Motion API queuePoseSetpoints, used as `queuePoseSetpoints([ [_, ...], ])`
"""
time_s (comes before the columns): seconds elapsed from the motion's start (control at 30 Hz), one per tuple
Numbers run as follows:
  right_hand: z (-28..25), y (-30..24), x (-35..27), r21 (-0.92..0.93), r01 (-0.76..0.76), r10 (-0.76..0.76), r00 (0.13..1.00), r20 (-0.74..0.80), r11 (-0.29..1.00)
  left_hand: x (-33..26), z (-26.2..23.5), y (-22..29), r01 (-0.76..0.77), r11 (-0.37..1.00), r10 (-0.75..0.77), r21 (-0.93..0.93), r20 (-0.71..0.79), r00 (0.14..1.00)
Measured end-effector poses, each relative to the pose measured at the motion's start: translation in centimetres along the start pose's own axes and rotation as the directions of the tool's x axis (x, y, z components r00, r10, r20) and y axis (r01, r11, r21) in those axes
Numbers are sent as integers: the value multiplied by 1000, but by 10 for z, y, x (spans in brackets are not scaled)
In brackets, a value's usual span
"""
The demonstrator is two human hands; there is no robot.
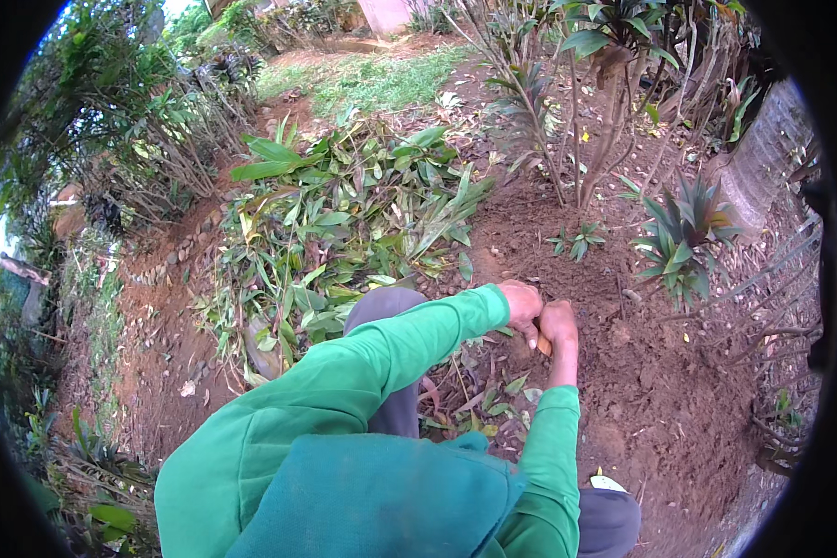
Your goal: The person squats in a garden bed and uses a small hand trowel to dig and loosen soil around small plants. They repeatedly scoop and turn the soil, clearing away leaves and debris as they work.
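My left hand (521, 303) and my right hand (558, 322) are close together, low over the bare brown soil (577, 265). The fingers of my right hand are wrapped round an orange-brown handle (543, 346), whose short end shows below the fist; the rest of it is hidden. My left hand is closed right beside it, fingers curled down, and what it grips is hidden. Beyond my hands a small green seedling (578, 243) stands in the soil. Leaf litter (493, 400) lies between my knees.
A wide heap of cut green leaves (344, 219) lies ahead to the left. Thin shrub stems (567, 177) rise beyond my hands. To the right are a red-green leafy plant (686, 240) and a thick trunk (763, 158). Small stones (181, 256) edge the ground at left.
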State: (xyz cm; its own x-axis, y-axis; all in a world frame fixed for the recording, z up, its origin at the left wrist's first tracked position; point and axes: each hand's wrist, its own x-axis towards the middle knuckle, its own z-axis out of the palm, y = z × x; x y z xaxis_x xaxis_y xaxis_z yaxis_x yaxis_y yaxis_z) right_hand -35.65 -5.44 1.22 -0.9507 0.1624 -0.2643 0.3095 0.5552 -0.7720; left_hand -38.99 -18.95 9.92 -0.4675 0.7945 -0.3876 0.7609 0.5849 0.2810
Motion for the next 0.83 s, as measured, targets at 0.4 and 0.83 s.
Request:
queuePoseSetpoints([
  [0.4,39,-74,-16,27,-88,90,991,-96,996,-50,-13,-5,335,932,-338,138,3,941],
  [0.83,72,14,76,97,91,-103,987,121,991,-86,-28,-11,211,973,-219,-88,-97,971],
])
